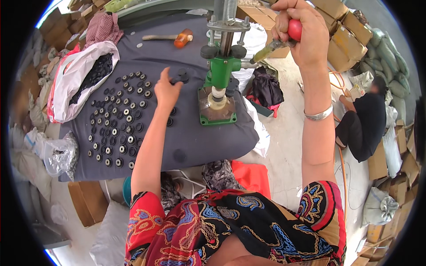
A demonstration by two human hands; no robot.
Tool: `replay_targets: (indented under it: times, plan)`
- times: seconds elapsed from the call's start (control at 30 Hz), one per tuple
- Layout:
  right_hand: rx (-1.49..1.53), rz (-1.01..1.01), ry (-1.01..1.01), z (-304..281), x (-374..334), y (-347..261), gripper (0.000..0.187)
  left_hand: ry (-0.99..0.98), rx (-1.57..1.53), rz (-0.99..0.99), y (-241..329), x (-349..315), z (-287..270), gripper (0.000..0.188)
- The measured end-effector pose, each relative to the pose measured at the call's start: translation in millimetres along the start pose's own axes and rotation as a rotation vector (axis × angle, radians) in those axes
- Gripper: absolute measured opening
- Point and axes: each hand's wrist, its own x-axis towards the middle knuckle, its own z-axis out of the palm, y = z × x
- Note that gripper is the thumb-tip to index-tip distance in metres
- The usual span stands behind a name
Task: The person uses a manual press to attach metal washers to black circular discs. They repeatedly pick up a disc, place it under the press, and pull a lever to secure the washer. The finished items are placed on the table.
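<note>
My right hand, raised at the upper right, is closed round the lever handle of a green hand press, by its red ball knob. The press stands on the table, its ram down on a pale round piece over the base plate. My left hand is over the table left of the press, thumb and forefinger apart. Just beyond its fingertips is a small dark round part; whether they touch is hard to see. Left of this hand lie rows of black rings, several with metal centres.
A white bag of black parts lies open on the table's left, near a clear bag. A mallet lies at the back. Another person crouches at the right among cartons and sacks.
</note>
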Motion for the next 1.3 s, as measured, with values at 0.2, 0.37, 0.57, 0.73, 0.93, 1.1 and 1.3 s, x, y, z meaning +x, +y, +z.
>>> replay_targets:
  times: [0.2, 0.37, 0.57, 0.73, 0.93, 1.1, 1.3]
  plan:
    - [0.010, -0.053, -0.016, -1, 1, -1, 0.021, -0.262, -0.220, 0.160, 71, -73, -10, 0.076]
    - [0.011, -0.042, 0.002, 0, -2, 2, 0.021, -0.249, -0.145, 0.199, 88, -84, 2, 0.081]
    - [-0.016, -0.039, -0.025, -4, -22, 1, 0.023, -0.198, -0.229, 0.178, 91, -83, 24, 0.085]
    - [-0.097, -0.103, -0.040, -2, -59, 3, 0.026, -0.203, -0.288, 0.083, 87, -84, 34, 0.085]
    - [-0.189, -0.449, -0.128, -15, -154, 59, 0.017, -0.180, -0.331, 0.170, 84, -86, 27, 0.077]
    - [-0.231, -0.572, -0.167, -12, -187, 87, 0.014, -0.056, -0.292, 0.141, 36, -58, 28, 0.053]
    - [-0.274, -0.217, -0.174, -12, -146, 34, 0.020, 0.038, 0.054, -0.024, 3, -4, 40, 0.053]
